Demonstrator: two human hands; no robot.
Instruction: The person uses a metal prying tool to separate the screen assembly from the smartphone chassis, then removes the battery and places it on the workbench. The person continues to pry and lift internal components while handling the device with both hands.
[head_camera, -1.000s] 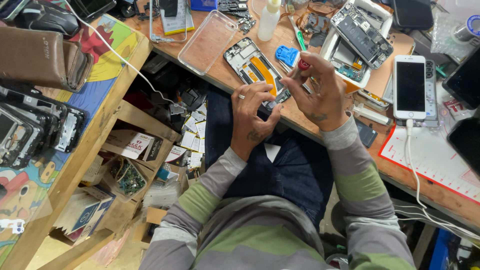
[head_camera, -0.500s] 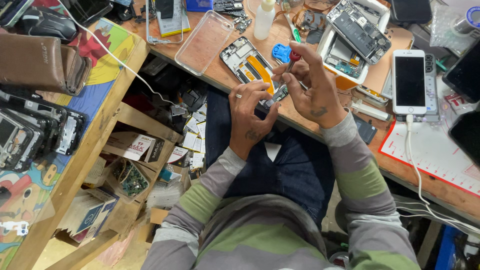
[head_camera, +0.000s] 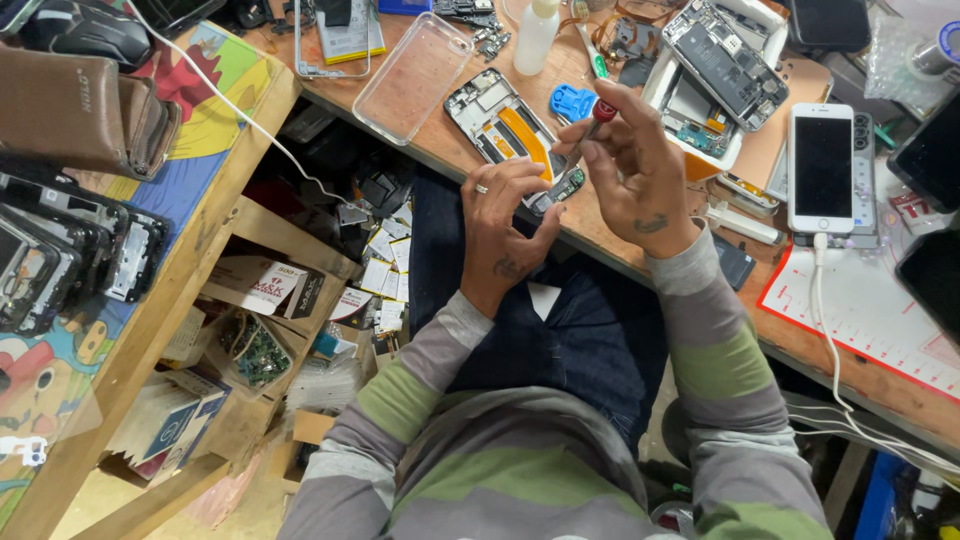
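Left hand pinches a small dark phone part right at the desk's near edge, partly over the lap. Right hand grips a red-capped screwdriver, tip down toward the part. Opened phone frame lies just beyond, a blue pry tool beside it. Risks: the tip may slip off so small a piece; a loosened screw may drop past the edge into the clutter below.

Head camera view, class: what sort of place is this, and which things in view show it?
Most likely a phone repair bench. An opened phone frame lies on the wooden worktable, the right hand holds a red-tipped screwdriver, the left hand a small part, and a white phone is plugged in.
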